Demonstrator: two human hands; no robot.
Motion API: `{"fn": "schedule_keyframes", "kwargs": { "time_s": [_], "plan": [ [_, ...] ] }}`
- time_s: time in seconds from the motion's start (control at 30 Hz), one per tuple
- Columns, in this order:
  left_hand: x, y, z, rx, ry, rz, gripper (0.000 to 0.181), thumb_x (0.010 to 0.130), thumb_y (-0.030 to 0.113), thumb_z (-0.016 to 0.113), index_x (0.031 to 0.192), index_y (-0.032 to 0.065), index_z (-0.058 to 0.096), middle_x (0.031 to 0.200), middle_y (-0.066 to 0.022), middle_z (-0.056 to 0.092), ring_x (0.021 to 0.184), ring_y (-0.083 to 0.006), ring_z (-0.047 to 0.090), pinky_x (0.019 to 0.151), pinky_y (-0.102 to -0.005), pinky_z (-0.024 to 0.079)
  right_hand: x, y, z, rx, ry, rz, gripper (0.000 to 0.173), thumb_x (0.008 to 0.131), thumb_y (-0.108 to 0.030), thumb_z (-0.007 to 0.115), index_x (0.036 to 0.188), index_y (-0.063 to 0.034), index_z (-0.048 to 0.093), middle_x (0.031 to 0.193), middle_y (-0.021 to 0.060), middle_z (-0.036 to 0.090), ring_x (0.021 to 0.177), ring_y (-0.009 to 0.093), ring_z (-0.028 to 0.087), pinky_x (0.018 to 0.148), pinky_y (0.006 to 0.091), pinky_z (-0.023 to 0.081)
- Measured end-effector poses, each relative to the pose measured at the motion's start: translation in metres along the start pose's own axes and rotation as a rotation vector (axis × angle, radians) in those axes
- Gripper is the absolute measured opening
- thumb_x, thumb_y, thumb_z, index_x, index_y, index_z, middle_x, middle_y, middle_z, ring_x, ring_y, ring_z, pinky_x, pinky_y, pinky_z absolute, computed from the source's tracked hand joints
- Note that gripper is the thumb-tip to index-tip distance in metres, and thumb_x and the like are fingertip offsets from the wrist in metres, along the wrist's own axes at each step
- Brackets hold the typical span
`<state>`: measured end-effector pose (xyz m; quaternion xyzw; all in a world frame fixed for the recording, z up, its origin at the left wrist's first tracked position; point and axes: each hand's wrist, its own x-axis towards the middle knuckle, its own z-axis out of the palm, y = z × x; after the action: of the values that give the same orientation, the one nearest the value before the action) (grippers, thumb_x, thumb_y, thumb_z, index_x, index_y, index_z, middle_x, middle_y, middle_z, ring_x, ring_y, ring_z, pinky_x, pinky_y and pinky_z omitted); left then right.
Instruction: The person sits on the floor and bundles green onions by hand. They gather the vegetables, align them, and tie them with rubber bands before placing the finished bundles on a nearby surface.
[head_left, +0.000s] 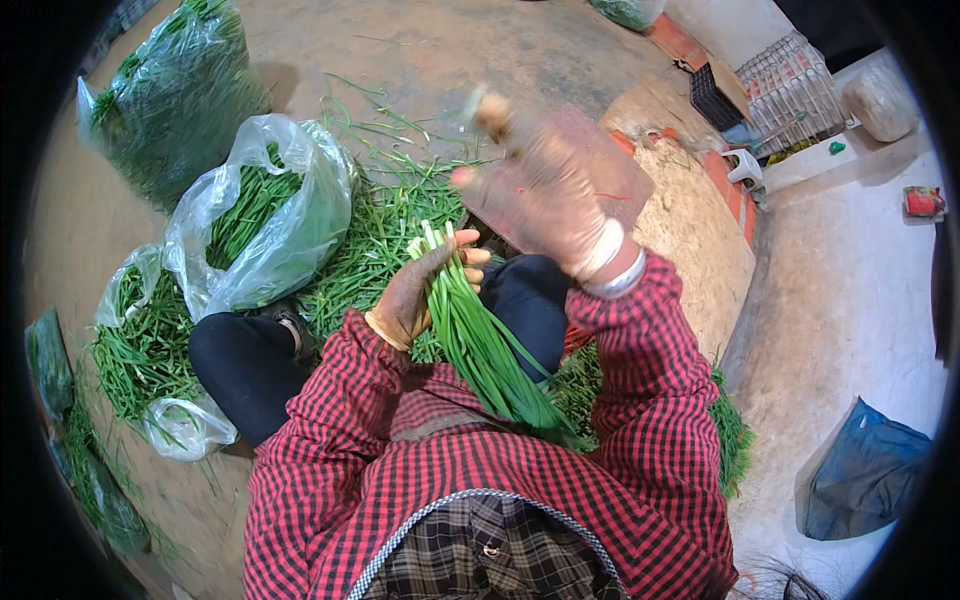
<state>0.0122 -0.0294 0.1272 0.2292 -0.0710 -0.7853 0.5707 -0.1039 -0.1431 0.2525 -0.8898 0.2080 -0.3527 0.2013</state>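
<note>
My left hand, in a stained, pale glove, is wrapped around a bunch of green chives. Their pale stem ends stick up past the thumb, while the long leaves slope down to the right across my lap. Blurred by motion, my gloved right hand is raised above a flat reddish board, thumb and fingers apart. A pale blurred bit shows at one fingertip; what it is I cannot tell. A thin red strand is visible beside this hand, over the board.
Loose greens cover the floor before me. At left are an open plastic bag of chives, a tall filled bag and a heap of greens. More chives lie at my right side. A blue bag sits farther right.
</note>
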Motion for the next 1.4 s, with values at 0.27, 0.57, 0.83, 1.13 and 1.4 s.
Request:
{"fn": "schedule_keyframes", "kwargs": {
  "time_s": [0.27, 0.57, 0.83, 1.13, 1.4],
  "plan": [
    [0.002, -0.005, -0.022, 0.035, 0.006, 0.139, 0.043, 0.094, 0.031, 0.047, 0.127, 0.0030, 0.042, 0.118, -0.0141, 0.055, 0.105, -0.0235, 0.057, 0.090, -0.0380, 0.048, -0.077, -0.010, 0.035, -0.174, -0.558, 0.166, 0.025, 0.078, -0.023, 0.064, 0.096, -0.0066, 0.060, 0.083, 0.0101, 0.063, 0.072, 0.031, 0.062, 0.062, 0.0387, 0.049],
    [-0.001, 0.004, -0.007, 0.027, -0.121, 0.134, 0.039, 0.091, 0.019, 0.056, 0.125, 0.0019, 0.047, 0.089, -0.0024, 0.062, 0.073, -0.0100, 0.062, 0.064, -0.0241, 0.054, -0.046, 0.001, 0.016, -0.321, -0.481, -0.188, 0.018, 0.070, -0.018, 0.063, 0.086, -0.0109, 0.059, 0.080, 0.0077, 0.061, 0.072, 0.029, 0.062, 0.058, 0.0412, 0.049],
    [-0.005, 0.007, -0.002, 0.110, -0.034, 0.086, 0.051, 0.080, 0.007, 0.064, 0.127, 0.0021, 0.044, 0.081, -0.0033, 0.059, 0.069, -0.0119, 0.059, 0.064, -0.0262, 0.051, -0.029, 0.009, 0.013, -0.462, -0.587, -0.242, 0.017, 0.069, -0.018, 0.064, 0.084, -0.0127, 0.059, 0.076, 0.0070, 0.058, 0.074, 0.028, 0.061, 0.060, 0.0400, 0.049],
    [-0.001, 0.000, 0.015, 0.286, -0.116, 0.051, 0.050, 0.079, 0.012, 0.064, 0.123, -0.0012, 0.045, 0.074, -0.0025, 0.055, 0.069, -0.0144, 0.056, 0.067, -0.0290, 0.049, 0.029, 0.015, 0.036, -0.039, -0.042, -0.254, 0.039, 0.081, -0.034, 0.061, 0.111, -0.0100, 0.057, 0.101, 0.0217, 0.058, 0.099, 0.035, 0.056, 0.082, 0.0412, 0.047],
    [0.015, 0.012, 0.027, 0.167, 0.259, 0.382, 0.021, 0.092, 0.020, 0.051, 0.105, 0.0048, 0.056, 0.085, -0.0003, 0.059, 0.076, -0.0124, 0.058, 0.067, -0.0265, 0.049, -0.034, -0.010, 0.036, 0.023, -0.458, 0.109, 0.090, 0.070, -0.041, 0.069, 0.133, 0.0092, 0.028, 0.128, 0.0321, 0.039, 0.118, 0.039, 0.043, 0.097, 0.0395, 0.039]
  ]
}}
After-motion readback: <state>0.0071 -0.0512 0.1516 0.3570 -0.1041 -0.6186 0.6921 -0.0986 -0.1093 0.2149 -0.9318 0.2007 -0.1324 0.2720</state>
